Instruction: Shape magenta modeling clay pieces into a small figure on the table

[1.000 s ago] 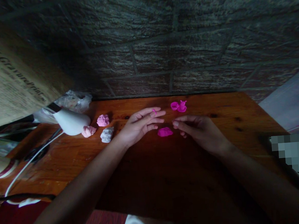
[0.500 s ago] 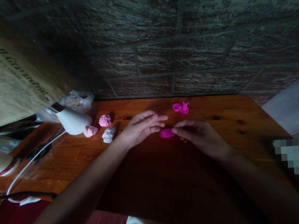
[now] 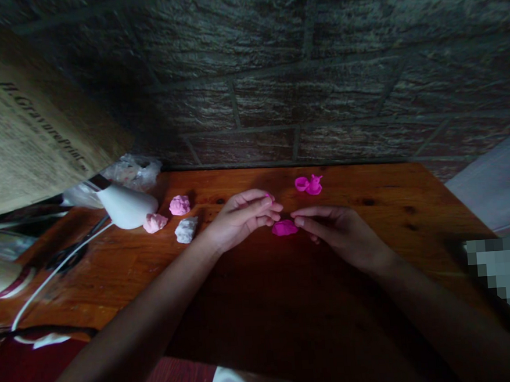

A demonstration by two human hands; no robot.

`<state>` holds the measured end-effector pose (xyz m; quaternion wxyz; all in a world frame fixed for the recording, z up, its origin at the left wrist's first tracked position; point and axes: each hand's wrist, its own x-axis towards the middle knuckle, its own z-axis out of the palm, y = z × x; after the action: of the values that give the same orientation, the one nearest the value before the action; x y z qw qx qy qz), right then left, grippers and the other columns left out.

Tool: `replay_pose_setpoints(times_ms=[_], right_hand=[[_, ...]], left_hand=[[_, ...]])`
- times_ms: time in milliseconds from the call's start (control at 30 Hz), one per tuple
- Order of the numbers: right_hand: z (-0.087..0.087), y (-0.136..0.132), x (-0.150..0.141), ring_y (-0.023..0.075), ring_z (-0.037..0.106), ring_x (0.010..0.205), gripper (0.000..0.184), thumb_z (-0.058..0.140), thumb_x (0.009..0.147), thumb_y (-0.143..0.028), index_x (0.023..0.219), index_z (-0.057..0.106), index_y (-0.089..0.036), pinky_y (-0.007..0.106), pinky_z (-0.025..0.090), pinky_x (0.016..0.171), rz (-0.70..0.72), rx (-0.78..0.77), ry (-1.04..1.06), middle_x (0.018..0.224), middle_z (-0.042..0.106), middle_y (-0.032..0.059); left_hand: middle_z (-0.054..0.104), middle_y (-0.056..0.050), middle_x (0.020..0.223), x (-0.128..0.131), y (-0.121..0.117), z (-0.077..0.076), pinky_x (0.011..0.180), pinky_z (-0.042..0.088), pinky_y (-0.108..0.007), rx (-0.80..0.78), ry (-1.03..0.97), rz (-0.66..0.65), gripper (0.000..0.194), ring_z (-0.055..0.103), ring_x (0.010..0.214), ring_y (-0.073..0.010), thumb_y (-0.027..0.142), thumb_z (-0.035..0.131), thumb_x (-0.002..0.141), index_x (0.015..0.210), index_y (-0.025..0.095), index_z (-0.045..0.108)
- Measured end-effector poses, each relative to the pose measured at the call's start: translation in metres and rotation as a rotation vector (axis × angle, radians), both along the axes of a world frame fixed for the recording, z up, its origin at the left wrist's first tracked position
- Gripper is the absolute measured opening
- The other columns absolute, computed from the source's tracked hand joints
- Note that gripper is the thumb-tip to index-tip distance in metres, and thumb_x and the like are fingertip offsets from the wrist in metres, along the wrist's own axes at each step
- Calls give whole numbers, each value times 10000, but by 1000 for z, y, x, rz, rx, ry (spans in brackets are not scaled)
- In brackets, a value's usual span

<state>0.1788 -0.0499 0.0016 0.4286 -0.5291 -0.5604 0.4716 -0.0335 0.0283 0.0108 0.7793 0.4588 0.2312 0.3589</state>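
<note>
Left hand (image 3: 241, 220) and right hand (image 3: 343, 229) are working apart over a wooden table (image 3: 394, 190); whether the right thumb and forefinger are gripping anything, I cannot tell. Beyond them a magenta shaped piece (image 3: 313, 186) is sitting; a magenta lump (image 3: 285, 228) is lying by the right fingertips. Left thumb and fingers are pinching a tiny pink bit (image 3: 268, 197): handling it seems the current step, next calling for a light touch.

Magenta lump (image 3: 284, 228) – flattish; on table (image 3: 411, 183)
</note>
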Motion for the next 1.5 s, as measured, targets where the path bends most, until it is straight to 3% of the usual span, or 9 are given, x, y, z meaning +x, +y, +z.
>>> replay_pose_setpoints(times_ms=[233, 367, 567, 867, 1067, 1167, 1300, 1500], right_hand=[[3, 0, 1, 107, 554, 593, 405, 714, 859, -526, 1067, 807, -191, 275, 510, 618, -13, 19, -1, 802, 736, 25], [0, 1, 2, 122, 598, 628, 451, 772, 811, -516, 1122, 788, -191, 296, 526, 640, -30, -4, 36, 872, 771, 46], [-2, 2, 2, 117, 600, 611, 389, 839, 735, -465, 1001, 800, -183, 288, 521, 623, -38, -13, 77, 832, 768, 35], [-5, 3, 3, 125, 602, 617, 361, 745, 833, -463, 1061, 798, -188, 292, 522, 628, -9, 5, 9, 806, 761, 34], [-5, 2, 1, 125, 610, 631, 362, 723, 844, -448, 1081, 789, -183, 290, 527, 638, -21, -5, 8, 823, 770, 39], [-6, 2, 1, 118, 601, 622, 345, 723, 841, -428, 1066, 791, -176, 278, 519, 633, -21, -1, 7, 781, 751, 25], [-7, 3, 1, 113, 600, 627, 331, 718, 849, -410, 1071, 787, -174, 271, 516, 637, -15, 2, 3, 799, 749, 22], [-9, 2, 2, 130, 631, 637, 326, 748, 829, -407, 1061, 788, -181, 282, 533, 636, -3, 35, -23, 827, 772, 27]], left_hand=[[807, -34, 961, 1, 0, 1, 686, 555, -230, 16, 14, 42, 242, 688, 709, -96, 302, 902, 735, 929, 206, 794], [804, -23, 921, 0, 2, -2, 670, 537, -209, 39, 35, 68, 218, 677, 711, -87, 275, 906, 723, 891, 199, 791], [813, -16, 893, 0, 3, -5, 676, 543, -182, 29, 70, 90, 276, 693, 705, -75, 247, 938, 670, 909, 195, 809], [812, -40, 942, 2, 2, -2, 678, 535, -191, 41, 53, 60, 335, 687, 724, -83, 195, 910, 705, 1025, 197, 810], [757, -1, 796, 3, 1, -3, 638, 508, -195, 71, 40, 77, 258, 660, 678, -80, 162, 931, 647, 864, 168, 792], [744, 7, 760, 2, 1, -4, 636, 508, -203, 99, 49, 76, 244, 667, 670, -88, 170, 934, 637, 814, 164, 766], [774, -10, 857, 2, 2, -5, 616, 489, -206, 151, 80, 114, 234, 677, 682, -94, 179, 918, 658, 827, 170, 757], [778, -40, 941, 3, 2, -6, 606, 460, -198, 172, 156, 185, 258, 665, 730, -103, 312, 907, 704, 896, 184, 794]])
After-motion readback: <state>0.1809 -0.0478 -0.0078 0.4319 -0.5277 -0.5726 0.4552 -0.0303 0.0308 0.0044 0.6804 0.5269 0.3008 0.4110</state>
